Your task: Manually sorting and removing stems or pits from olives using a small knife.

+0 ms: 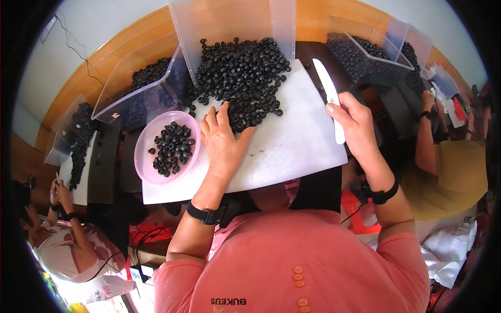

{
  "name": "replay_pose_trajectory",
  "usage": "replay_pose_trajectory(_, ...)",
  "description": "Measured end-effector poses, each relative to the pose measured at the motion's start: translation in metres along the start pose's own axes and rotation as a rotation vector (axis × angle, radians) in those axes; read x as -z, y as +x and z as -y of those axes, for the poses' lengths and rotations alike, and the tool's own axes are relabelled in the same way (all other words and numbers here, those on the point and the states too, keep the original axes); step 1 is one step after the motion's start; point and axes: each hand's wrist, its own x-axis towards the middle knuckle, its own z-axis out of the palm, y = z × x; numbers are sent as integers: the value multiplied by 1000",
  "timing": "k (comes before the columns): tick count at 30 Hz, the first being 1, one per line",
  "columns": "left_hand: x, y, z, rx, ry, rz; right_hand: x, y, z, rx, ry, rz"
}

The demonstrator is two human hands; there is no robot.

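My left hand point(223, 145) rests palm down at the near edge of a heap of small black round parts with holes point(240, 70). Its fingers are spread and touch the heap; any piece under the fingertips is hidden. In my right hand point(360, 128) is a white knife point(326, 81), gripped by its handle with the blade pointing away from me, above the right side of the white board point(292, 156). Left of my left hand, a pink round bowl point(142, 159) holds several of the same black parts point(175, 146).
A clear plastic bin point(180, 41) lies behind the heap, which spills from it. More clear bins of black parts stand at the left point(104, 107) and right point(381, 75). Other people work at far left point(78, 245) and right point(443, 161).
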Motion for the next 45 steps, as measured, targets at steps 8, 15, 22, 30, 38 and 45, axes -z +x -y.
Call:
replay_pose_trajectory(8,-4,0,7,0,-94,-43,-39,63,-26,-122,-651,288)
replay_pose_trajectory(15,0,-1,8,-15,-74,-56,-70,88,-33,-95,-704,352)
replay_pose_trajectory(22,2,1,8,-9,-99,-38,-74,93,-38,-33,-738,366)
replay_pose_trajectory(30,1,1,5,17,-113,-24,-68,94,-46,26,-835,413)
replay_pose_trajectory(38,4,1,4,15,-100,-19,-80,91,-31,117,-847,466)
replay_pose_trajectory(45,0,2,4,-3,-33,-5,-94,90,-30,259,-857,518)
